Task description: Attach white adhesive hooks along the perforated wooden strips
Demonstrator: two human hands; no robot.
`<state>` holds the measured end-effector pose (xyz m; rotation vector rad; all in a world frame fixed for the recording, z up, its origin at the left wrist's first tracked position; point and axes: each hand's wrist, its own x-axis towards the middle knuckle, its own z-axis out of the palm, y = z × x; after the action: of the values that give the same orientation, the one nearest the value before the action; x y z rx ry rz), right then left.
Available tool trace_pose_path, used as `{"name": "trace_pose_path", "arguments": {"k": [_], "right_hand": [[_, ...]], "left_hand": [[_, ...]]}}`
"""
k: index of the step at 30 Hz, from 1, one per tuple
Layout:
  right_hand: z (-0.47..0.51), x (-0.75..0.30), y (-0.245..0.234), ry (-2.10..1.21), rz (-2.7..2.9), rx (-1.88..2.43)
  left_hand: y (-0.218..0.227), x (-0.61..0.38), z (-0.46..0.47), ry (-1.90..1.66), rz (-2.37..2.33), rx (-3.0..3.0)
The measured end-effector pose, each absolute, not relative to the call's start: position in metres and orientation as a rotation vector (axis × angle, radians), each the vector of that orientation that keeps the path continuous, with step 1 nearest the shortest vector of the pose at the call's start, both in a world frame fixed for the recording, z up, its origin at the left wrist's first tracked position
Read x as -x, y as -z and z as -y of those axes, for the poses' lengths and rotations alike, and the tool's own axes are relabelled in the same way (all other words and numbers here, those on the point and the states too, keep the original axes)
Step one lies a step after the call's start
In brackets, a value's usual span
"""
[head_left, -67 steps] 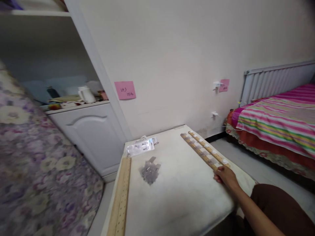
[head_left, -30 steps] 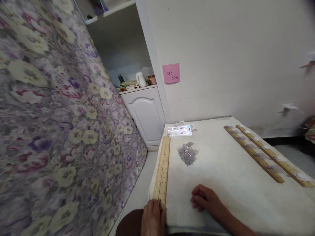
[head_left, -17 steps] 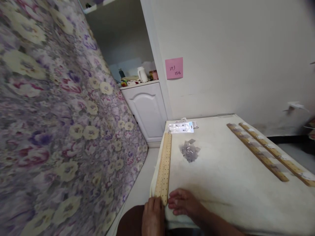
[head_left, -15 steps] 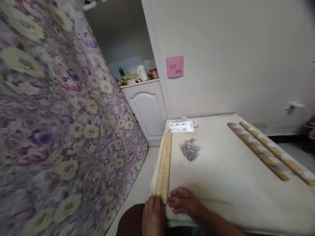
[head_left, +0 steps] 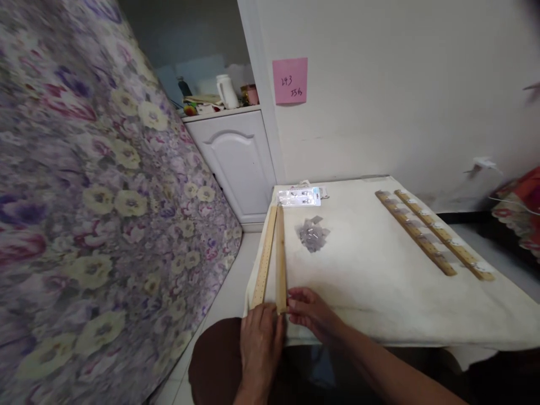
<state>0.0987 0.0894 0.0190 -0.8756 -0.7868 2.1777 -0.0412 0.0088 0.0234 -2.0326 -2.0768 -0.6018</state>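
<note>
Head view, as seen from the wearer's side of the room.

Item: one table, its top under a whitish cloth (head_left: 363, 304), pushed near the wall.

Item: two pale wooden strips at the table's left edge. The perforated strip (head_left: 265, 259) lay outermost, its row of small holes upward. The plain-faced strip (head_left: 280, 256) lay just to its right, a smooth side showing; the pair nearly met at the far end and spread slightly toward the person.

Item: left hand (head_left: 260, 337), laid across the near ends of both strips, fingers forward, thumb by the end of the plain-faced strip. I could not tell whether it gripped or only rested there.

Item: right hand (head_left: 310, 309), fingers half bent, tips at the right side of that same near end; contact looked likely, but I could not tell whether they had closed on the wood.

Item: a heap of small grey translucent packets (head_left: 313, 236), right of the strips and well apart from both hands.

Item: a clear plastic blister pack (head_left: 298, 197) with metallic pieces inside, at the far left corner.

Item: two further wooden strips at the table's right side, the inner strip (head_left: 411, 232) bearing greyish packets, the outer strip (head_left: 442, 234) bearing white pieces.

Item: a pink note (head_left: 291, 82), handwritten, on the wall.

Item: a white jug (head_left: 228, 91) on the cabinet ledge.

Item: a floral curtain (head_left: 105, 236), far left.
</note>
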Motion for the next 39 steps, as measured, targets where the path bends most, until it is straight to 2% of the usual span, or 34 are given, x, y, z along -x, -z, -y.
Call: {"name": "trace_pose_path", "arguments": {"k": [7,11,18,24,29,35,39], "right_hand": [[-0.101,-0.097,-0.013,-1.937,1.278,1.173],[-0.102,-0.099,-0.01,-1.851,1.418,1.137],[-0.093,-0.132,-0.003,-1.892,1.428,1.007],[-0.072,-0.206,-0.02,-2.017,1.447,0.86],[-0.062,-0.285,-0.029,-2.089,1.483,1.003],[-0.066,-0.359,-0.009,-1.819,1.398,1.24],[-0.088,-0.383,-0.016,-1.584,1.413,1.353]], "left_hand": [[-0.02,0.027,-0.015,0.758,1.995,2.242],[-0.022,0.026,-0.013,0.889,1.963,2.355],[-0.026,0.027,-0.009,0.999,2.087,2.295],[-0.026,0.022,-0.011,0.962,2.119,2.373],[-0.024,0.023,-0.012,0.98,2.127,2.352],[-0.017,0.037,-0.021,0.985,2.015,2.152],[-0.011,0.047,-0.036,0.967,2.012,2.035]]}}
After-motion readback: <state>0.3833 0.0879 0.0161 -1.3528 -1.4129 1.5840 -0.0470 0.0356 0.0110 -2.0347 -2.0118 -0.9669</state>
